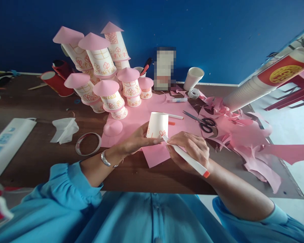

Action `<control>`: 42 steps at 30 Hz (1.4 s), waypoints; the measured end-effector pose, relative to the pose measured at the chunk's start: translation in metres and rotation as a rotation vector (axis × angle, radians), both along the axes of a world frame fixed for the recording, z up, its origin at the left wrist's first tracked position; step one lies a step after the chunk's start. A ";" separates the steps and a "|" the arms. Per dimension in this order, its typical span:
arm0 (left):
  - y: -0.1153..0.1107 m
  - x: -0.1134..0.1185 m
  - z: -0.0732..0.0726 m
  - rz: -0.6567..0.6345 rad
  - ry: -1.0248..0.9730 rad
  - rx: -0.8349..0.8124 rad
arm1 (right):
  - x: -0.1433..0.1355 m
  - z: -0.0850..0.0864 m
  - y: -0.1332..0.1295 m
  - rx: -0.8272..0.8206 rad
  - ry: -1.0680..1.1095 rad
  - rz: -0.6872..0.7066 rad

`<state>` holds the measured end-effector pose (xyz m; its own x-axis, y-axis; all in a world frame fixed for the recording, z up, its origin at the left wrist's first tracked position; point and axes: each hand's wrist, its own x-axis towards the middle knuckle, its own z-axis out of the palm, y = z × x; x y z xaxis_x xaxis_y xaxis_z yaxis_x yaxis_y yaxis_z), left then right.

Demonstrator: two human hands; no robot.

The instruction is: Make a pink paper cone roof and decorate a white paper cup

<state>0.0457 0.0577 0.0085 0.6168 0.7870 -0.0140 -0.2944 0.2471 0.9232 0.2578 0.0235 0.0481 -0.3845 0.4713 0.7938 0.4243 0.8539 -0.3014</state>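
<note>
My left hand (139, 140) is closed round the lower left of a white paper cup (158, 124), which stands upside down with orange flower drawings near its wide rim. In my right hand (188, 148) is a white marker with an orange end (190, 161), its tip at the cup's lower right edge. Under the cup lies a pink sheet (154, 158). Just behind, a second white marker (176, 116) and an orange cap (171, 123) rest on the sheet. Black-handled scissors (205, 123) lie to the right.
Several decorated cup towers with pink cone roofs (105, 88) stand at the back left. A tape roll (77, 144) lies left of my left hand, near a white power strip (11, 146). Pink paper scraps (250, 135) and a long stack of cups (253, 91) are at the right.
</note>
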 end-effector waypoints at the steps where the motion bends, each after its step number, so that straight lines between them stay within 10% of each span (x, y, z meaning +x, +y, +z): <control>1: 0.000 -0.001 -0.001 0.000 0.007 -0.002 | 0.000 0.000 0.000 -0.002 0.001 0.001; 42: -0.001 0.000 0.001 -0.047 -0.110 -0.050 | 0.002 0.001 -0.001 -0.063 0.038 0.045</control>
<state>0.0453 0.0569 0.0092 0.6532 0.7570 0.0170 -0.3802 0.3085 0.8719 0.2598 0.0229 0.0487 -0.3767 0.5034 0.7776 0.3735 0.8507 -0.3697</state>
